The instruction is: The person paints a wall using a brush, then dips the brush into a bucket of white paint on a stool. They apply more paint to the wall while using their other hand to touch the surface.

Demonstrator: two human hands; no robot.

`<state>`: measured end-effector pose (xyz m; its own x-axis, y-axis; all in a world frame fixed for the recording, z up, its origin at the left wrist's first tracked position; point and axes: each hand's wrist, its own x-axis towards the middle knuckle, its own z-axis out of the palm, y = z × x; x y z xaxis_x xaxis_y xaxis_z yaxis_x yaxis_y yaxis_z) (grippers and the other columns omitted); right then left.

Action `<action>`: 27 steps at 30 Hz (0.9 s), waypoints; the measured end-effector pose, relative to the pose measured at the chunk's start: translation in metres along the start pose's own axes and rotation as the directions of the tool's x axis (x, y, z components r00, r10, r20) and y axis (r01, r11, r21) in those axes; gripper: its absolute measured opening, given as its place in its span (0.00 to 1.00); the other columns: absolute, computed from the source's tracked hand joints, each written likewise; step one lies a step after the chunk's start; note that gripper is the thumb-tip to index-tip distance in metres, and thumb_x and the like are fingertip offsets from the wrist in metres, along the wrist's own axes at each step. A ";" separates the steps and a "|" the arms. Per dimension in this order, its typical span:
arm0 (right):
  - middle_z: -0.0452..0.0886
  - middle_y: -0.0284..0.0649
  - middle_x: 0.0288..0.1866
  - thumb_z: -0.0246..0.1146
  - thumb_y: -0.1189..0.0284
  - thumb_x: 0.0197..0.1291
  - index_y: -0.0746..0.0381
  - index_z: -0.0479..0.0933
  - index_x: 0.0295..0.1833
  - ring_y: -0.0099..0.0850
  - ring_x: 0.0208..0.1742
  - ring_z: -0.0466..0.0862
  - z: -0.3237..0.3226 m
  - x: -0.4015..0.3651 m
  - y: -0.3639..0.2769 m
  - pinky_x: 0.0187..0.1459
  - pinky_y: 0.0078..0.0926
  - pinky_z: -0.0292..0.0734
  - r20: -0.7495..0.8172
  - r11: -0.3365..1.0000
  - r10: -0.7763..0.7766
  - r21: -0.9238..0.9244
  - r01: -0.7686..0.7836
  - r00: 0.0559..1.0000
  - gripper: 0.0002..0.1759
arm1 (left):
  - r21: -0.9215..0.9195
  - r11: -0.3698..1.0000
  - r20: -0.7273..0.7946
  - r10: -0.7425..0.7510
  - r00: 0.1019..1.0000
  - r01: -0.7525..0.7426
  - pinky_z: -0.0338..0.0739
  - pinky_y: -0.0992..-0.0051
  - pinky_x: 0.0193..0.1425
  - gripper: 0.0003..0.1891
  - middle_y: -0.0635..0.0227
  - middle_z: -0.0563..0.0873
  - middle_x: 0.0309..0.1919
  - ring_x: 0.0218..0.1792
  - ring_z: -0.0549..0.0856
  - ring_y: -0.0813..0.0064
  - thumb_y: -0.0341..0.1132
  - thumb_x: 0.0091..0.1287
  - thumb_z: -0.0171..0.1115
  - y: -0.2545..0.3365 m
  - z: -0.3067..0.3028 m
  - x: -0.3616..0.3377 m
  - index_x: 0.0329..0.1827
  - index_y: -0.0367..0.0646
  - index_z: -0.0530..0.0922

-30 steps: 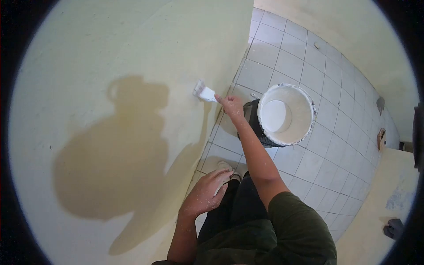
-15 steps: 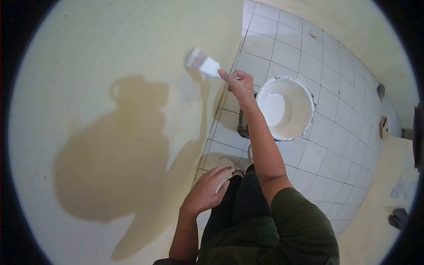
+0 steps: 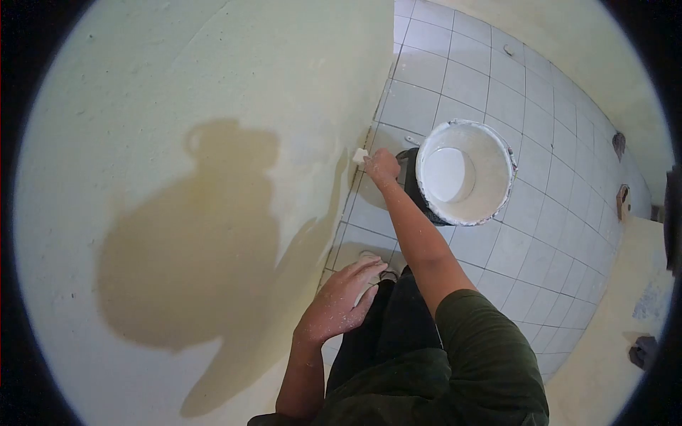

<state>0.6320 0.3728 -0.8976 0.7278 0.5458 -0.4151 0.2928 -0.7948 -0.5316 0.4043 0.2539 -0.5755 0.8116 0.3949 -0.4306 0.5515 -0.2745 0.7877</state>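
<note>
My right hand point(image 3: 383, 167) is closed round the handle of a paintbrush point(image 3: 361, 157), low beside the cream wall point(image 3: 213, 85). Only a short pale part of the brush shows past my fingers; the rest is hidden by the hand and the angle. Just right of that hand stands a paint-smeared white bucket point(image 3: 490, 177) with white paint point(image 3: 447, 174) at its bottom. My left hand point(image 3: 341, 302) hangs before my legs with its fingers stretched out and nothing in it. White specks of paint dot both hands and forearms.
Under the bucket's left side is a dark support point(image 3: 419, 186). Pale square tiles point(image 3: 526, 241) cover the floor. To the far right lie a brown object point(image 3: 623, 202) and a dark object point(image 3: 643, 351). My shadow falls across the wall.
My right hand has moved down along the wall with the paintbrush, toward the wall's foot. The bristles, raised and plain to see before, are now foreshortened. My left hand has barely moved.
</note>
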 end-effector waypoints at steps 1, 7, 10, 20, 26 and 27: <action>0.91 0.45 0.38 0.73 0.39 0.56 0.58 0.86 0.33 0.49 0.48 0.90 -0.004 -0.004 -0.002 0.51 0.48 0.83 0.016 0.999 0.007 0.044 -0.008 1.000 0.30 | 0.002 1.000 0.009 -0.002 1.000 0.002 0.66 0.57 0.81 0.24 0.55 0.76 0.75 0.74 0.75 0.50 0.31 0.75 0.57 0.000 0.001 -0.001 0.74 0.44 0.75; 0.86 0.38 0.26 0.77 0.45 0.57 0.60 0.84 0.29 0.34 0.29 0.85 -0.108 -0.032 -0.059 0.33 0.36 0.78 -0.056 0.904 -0.264 0.332 0.268 0.963 0.27 | -0.006 0.999 0.040 -0.038 0.998 0.039 0.65 0.57 0.81 0.24 0.55 0.76 0.75 0.75 0.74 0.50 0.33 0.75 0.57 -0.007 0.006 -0.013 0.74 0.44 0.75; 0.75 0.29 0.20 0.81 0.54 0.58 0.58 0.76 0.24 0.21 0.23 0.72 -0.143 -0.047 -0.073 0.26 0.25 0.67 -0.042 0.640 -0.377 0.710 0.293 0.925 0.25 | -0.015 0.999 0.031 -0.041 0.999 0.042 0.65 0.57 0.81 0.24 0.55 0.76 0.74 0.75 0.73 0.50 0.34 0.75 0.57 -0.012 0.005 -0.014 0.74 0.44 0.75; 0.76 0.30 0.18 0.82 0.52 0.54 0.58 0.74 0.22 0.22 0.21 0.75 -0.078 -0.045 -0.056 0.26 0.25 0.70 0.258 0.679 -0.369 0.731 0.069 0.893 0.28 | 0.021 0.998 -0.122 -0.054 0.991 0.056 0.67 0.58 0.80 0.23 0.50 0.78 0.72 0.74 0.75 0.49 0.31 0.74 0.58 -0.013 -0.025 -0.037 0.73 0.42 0.76; 0.89 0.43 0.33 0.77 0.47 0.56 0.61 0.86 0.33 0.39 0.39 0.91 0.000 -0.033 0.012 0.41 0.40 0.84 0.154 0.992 -0.119 0.064 0.110 0.981 0.25 | 0.003 0.998 -0.192 -0.060 0.980 0.062 0.67 0.58 0.80 0.23 0.50 0.78 0.72 0.74 0.76 0.49 0.30 0.74 0.59 -0.018 -0.031 -0.044 0.72 0.41 0.77; 0.90 0.44 0.37 0.77 0.46 0.55 0.59 0.87 0.35 0.42 0.44 0.91 0.013 -0.031 0.019 0.45 0.42 0.84 0.165 0.993 -0.115 -0.016 0.119 0.980 0.25 | 0.006 0.998 -0.190 -0.054 0.980 0.057 0.67 0.58 0.80 0.23 0.50 0.78 0.72 0.74 0.76 0.49 0.30 0.74 0.59 -0.019 -0.031 -0.043 0.73 0.41 0.76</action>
<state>0.6071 0.3440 -0.9048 0.5772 0.6696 -0.4675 0.3871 -0.7284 -0.5653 0.3531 0.2692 -0.5585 0.7290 0.5685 -0.3813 0.5977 -0.2569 0.7595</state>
